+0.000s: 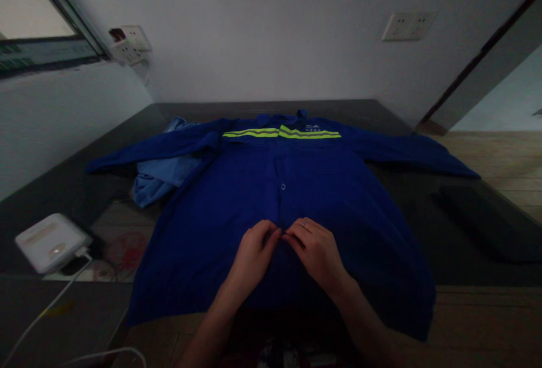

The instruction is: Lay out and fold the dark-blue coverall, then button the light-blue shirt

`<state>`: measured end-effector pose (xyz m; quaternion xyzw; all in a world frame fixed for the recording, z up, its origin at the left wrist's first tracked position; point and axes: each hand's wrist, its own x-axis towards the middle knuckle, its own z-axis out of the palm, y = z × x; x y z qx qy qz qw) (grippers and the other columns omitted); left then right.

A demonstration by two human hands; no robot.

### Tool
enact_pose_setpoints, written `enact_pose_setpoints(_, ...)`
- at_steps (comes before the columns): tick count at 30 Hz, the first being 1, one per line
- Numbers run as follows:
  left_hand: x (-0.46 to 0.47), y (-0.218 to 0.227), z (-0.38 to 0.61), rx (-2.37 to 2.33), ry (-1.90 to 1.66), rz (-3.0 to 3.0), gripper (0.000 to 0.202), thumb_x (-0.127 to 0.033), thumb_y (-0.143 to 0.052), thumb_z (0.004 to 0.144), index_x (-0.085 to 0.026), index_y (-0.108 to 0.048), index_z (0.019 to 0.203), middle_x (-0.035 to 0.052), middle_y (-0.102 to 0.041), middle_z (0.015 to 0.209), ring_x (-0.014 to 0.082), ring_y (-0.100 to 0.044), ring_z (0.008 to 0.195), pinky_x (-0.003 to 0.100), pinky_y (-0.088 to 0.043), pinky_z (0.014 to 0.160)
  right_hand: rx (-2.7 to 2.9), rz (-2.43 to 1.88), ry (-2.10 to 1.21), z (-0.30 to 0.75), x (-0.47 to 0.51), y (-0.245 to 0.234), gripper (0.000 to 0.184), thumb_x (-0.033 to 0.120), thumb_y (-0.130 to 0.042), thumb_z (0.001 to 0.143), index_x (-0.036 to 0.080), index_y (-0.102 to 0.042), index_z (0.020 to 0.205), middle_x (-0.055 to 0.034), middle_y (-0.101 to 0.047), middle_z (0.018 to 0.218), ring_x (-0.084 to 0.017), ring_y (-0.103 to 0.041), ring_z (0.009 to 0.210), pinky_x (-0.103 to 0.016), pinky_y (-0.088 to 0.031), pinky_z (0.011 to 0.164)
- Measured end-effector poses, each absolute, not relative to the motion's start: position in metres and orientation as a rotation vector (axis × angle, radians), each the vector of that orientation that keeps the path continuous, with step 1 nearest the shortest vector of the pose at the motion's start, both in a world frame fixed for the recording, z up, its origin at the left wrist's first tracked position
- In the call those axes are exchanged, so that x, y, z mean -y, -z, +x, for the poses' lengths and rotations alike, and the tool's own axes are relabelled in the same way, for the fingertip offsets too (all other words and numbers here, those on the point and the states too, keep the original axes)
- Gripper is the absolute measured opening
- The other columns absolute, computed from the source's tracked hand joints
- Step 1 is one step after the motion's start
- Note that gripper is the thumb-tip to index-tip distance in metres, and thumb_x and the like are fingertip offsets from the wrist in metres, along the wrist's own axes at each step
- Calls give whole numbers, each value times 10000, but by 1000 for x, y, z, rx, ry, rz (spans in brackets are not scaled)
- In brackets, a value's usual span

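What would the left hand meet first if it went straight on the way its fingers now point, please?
Most likely the right hand, which faces the left hand across the front of the blue jacket; whether the two touch is hard to tell.

matt cloth jacket [232,187], smooth-looking table [410,193]
the white box [51,238] looks of smooth plastic, the wall sockets [398,26] are plastic also, and the wall [262,35] has matt finish.

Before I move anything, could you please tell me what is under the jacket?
The table is under the jacket, with a light blue cloth beneath one sleeve. Anything under the jacket's middle is covered.
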<state>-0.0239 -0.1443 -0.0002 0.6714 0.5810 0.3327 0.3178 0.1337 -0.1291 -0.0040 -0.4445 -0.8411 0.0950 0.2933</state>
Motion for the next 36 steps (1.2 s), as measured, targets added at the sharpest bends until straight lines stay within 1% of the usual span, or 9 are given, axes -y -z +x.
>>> enact_pose_setpoints(4, 144, 1, -25, -1498, -928, 1696, 229, -296, -446, 907, -183, -544, 734, -10, -573, 701, 139, -534, 675, 242, -405, 635, 2171, -1174, -301, 135, 131, 4, 151, 219, -535, 900, 199, -612, 772, -30, -648, 782, -168, -584, 749, -292, -447, 711)
enact_pose_setpoints(10, 146, 5, -23, -1566, -937, 1749, 180, -270, -435, 906, -193, -555, 797, 9, -607, 771, 160, -560, 738, 258, -414, 659, 2154, -1212, -310, 134, 128, -2, 150, 271, -510, 915, 203, -602, 818, -31, -642, 788, -172, -597, 754, -291, -444, 715)
enact_pose_setpoints(15, 148, 1, -23, -1601, -898, 1843, 175, -259, -429, 910, -196, -560, 814, 6, -615, 775, 160, -568, 727, 278, -405, 676, 2186, -1227, -331, 132, 127, -4, 156, 233, -488, 922, 201, -573, 795, -26, -619, 774, -169, -580, 740, -283, -425, 693)
enact_pose_setpoints(19, 148, -2, -23, -1629, -810, 1921, 156, -274, -483, 882, -194, -553, 768, -8, -593, 715, 152, -553, 670, 273, -374, 626, 2124, -1237, -404, 131, 128, -2, 165, 215, -465, 928, 209, -562, 794, -23, -615, 778, -164, -577, 747, -272, -426, 696)
enact_pose_setpoints(25, 147, -2, -22, -1611, -797, 1906, 188, -281, -463, 883, -195, -510, 723, -15, -562, 691, 150, -543, 673, 262, -343, 592, 1974, -1231, -521, 131, 128, 3, 175, 232, -474, 919, 216, -554, 764, -16, -611, 760, -154, -573, 720, -263, -435, 689)
enact_pose_setpoints(29, 147, 0, -22, -1628, -742, 1957, 185, -254, -460, 879, -196, -484, 705, -23, -536, 678, 147, -530, 667, 266, -321, 600, 1911, -1231, -527, 130, 129, 6, 181, 236, -467, 919, 218, -531, 752, -14, -601, 742, -158, -580, 712, -267, -429, 685)
enact_pose_setpoints(32, 147, 0, -20, -1667, -707, 1992, 177, -237, -460, 872, -195, -472, 700, -28, -531, 671, 148, -528, 665, 278, -320, 632, 1907, -1234, -541, 130, 129, 7, 180, 242, -471, 917, 216, -526, 747, -7, -592, 730, -156, -578, 699, -266, -421, 673)
enact_pose_setpoints(36, 146, 2, -18, -1715, -689, 2022, 169, -228, -456, 866, -198, -461, 700, -29, -532, 660, 150, -527, 645, 284, -318, 641, 1937, -1235, -583, 131, 128, 6, 185, 230, -467, 918, 215, -530, 745, -5, -591, 731, -152, -568, 696, -263, -420, 670)
